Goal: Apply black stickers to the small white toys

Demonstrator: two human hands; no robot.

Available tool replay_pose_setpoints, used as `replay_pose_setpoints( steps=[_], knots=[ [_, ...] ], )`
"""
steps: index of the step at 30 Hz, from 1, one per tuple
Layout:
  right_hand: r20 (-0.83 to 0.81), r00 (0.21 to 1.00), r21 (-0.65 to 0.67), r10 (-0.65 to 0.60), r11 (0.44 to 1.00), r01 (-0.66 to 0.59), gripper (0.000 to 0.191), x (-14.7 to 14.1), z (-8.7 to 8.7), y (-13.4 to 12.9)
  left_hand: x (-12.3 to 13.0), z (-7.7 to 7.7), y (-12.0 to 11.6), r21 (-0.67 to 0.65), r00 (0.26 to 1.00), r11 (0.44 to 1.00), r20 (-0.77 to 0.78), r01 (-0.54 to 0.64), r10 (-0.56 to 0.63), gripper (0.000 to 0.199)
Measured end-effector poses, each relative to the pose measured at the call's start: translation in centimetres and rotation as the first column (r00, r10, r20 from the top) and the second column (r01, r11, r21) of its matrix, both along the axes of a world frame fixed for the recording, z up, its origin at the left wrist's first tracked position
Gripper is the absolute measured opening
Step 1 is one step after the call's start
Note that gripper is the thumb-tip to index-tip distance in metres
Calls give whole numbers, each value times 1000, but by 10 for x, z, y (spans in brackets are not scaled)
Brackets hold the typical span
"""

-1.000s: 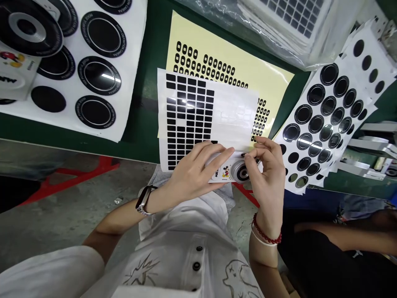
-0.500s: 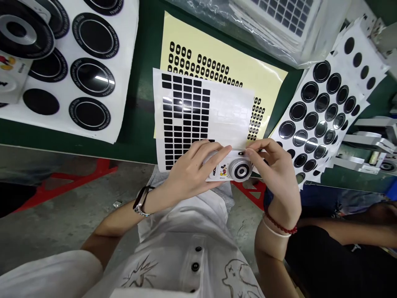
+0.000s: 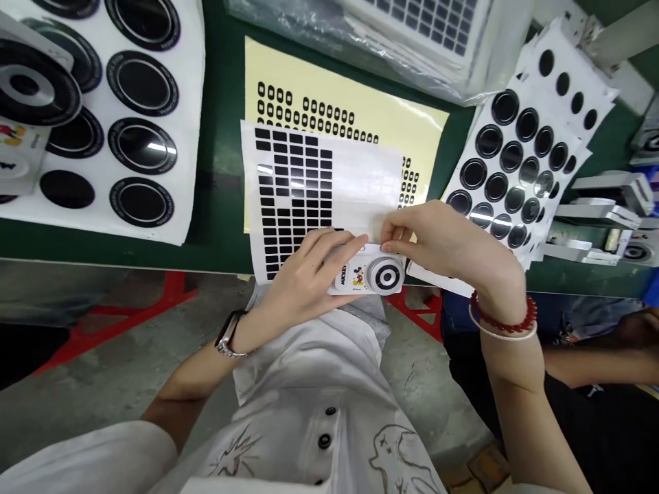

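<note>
My left hand (image 3: 311, 271) is closed round the left end of a small white camera (image 3: 363, 269), whose front carries a round lens and a cartoon mouse print. The camera is at the table's front edge, over a sheet of black rectangular stickers (image 3: 296, 182). My right hand (image 3: 432, 237) presses thumb and fingertips together at the camera's top right corner. Whether anything small is between those fingertips, I cannot make out. Beneath the white sheet lies a yellow sheet (image 3: 340, 82) with small black oval stickers.
Large round black stickers (image 3: 141, 82) on a white sheet lie at the left, with another camera (image 3: 25, 103) on top. Sheets of smaller round stickers (image 3: 497, 185) and stacked white camera parts (image 3: 602, 213) are at right. A plastic-wrapped pack (image 3: 412, 41) stands behind. Another person's arm (image 3: 602, 363) shows at lower right.
My right hand has turned, its wrist swinging right and its fingers now bent over the camera's top edge. The small black oval on that edge is now covered. The view has shifted slightly.
</note>
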State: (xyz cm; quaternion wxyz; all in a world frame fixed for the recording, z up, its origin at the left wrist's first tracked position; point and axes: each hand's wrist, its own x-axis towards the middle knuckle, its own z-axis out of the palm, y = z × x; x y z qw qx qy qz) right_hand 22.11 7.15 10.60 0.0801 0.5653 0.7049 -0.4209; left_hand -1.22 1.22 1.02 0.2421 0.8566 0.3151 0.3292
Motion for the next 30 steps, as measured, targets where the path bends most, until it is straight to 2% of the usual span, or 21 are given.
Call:
replay_pose_setpoints(
  steps=[3,4,5,6,7,8,9,10,12,16,19,22,24,26,28,30],
  knots=[
    [-135,990,79,-32,996,43,10,18,-4,-12,-2,0,2,-13,1000,1000,9,6,-6,83],
    [-153,984,172,-89,978,115,11,28,-6,-20,-2,0,3,-17,1000,1000,10,10,-10,85],
    [-138,974,295,-181,931,215,13,39,-7,-28,-2,0,4,-22,1000,1000,10,15,-15,86],
    [-94,946,427,-311,845,321,13,51,-9,-37,-2,0,5,-26,1000,999,9,22,-22,86],
    [-35,887,542,-460,737,404,15,63,-10,-46,-2,-1,6,-28,1000,999,10,28,-28,86],
    [25,801,620,-598,638,457,22,73,-13,-54,-1,-1,6,-30,999,999,10,32,-32,87],
    [79,710,660,-699,571,489,31,82,-15,-60,-1,-1,7,-34,999,999,11,34,-34,87],
    [119,638,665,-760,538,517,40,90,-19,-65,0,-1,8,-39,999,999,10,35,-34,87],
    [115,573,629,-812,506,591,47,100,-27,-69,0,-1,9,-47,999,998,9,37,-36,86],
    [11,531,571,-847,442,692,47,109,-41,-64,0,-1,11,-54,999,997,-5,47,-47,85],
    [-88,526,615,-846,369,696,52,110,-46,-63,0,-1,11,-51,999,998,-10,43,-44,89],
    [-251,555,658,-793,281,699,39,99,-42,-71,0,-2,11,-46,999,998,-11,43,-43,90],
    [-367,526,596,-767,240,766,27,84,-33,-82,0,-2,11,-46,999,998,-10,44,-44,89],
    [-479,453,447,-752,235,863,30,66,-23,-93,0,-2,11,-46,999,998,-18,40,-41,88],
    [-541,393,275,-744,285,918,32,51,-17,-103,0,-2,11,-41,999,999,-25,35,-36,88],
    [-539,382,235,-751,302,924,32,44,-17,-108,0,-2,11,-38,999,999,-29,32,-33,88]
  ],
)
